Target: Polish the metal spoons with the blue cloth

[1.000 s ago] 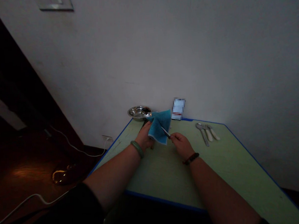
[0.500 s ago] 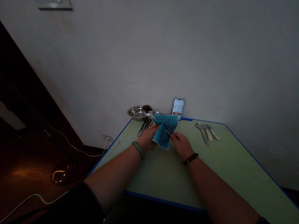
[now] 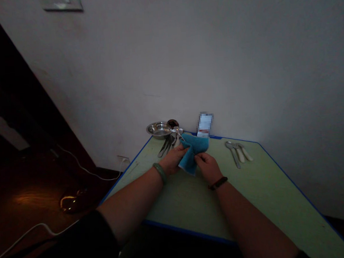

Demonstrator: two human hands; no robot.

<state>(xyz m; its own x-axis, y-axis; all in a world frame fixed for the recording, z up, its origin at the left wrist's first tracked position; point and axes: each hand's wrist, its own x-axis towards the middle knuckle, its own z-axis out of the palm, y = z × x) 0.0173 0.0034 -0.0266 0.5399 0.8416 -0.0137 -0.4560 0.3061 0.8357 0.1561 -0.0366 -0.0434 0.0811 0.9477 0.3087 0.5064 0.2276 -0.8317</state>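
My left hand (image 3: pixel 173 158) grips a blue cloth (image 3: pixel 193 151) bunched over the green table (image 3: pixel 192 196). A metal spoon (image 3: pixel 178 133) passes through the cloth, its bowl sticking out at the upper left. My right hand (image 3: pixel 208 166) pinches the spoon's handle, which is hidden under the cloth's lower right side. Both hands are closed and meet at the cloth. A green bangle sits on my left wrist and a dark band on my right.
Several spoons (image 3: pixel 167 144) lie at the back left beside a steel bowl (image 3: pixel 159 129). Two cream-handled spoons and a metal one (image 3: pixel 238 152) lie at the back right. A small white packet (image 3: pixel 205 124) leans on the wall. White cables (image 3: pixel 85 171) cross the dark floor at left.
The cloth has slid down the spoon toward my right hand and now covers the handle. The spoon's bowl has emerged at the upper left. Both hands drew closer together.
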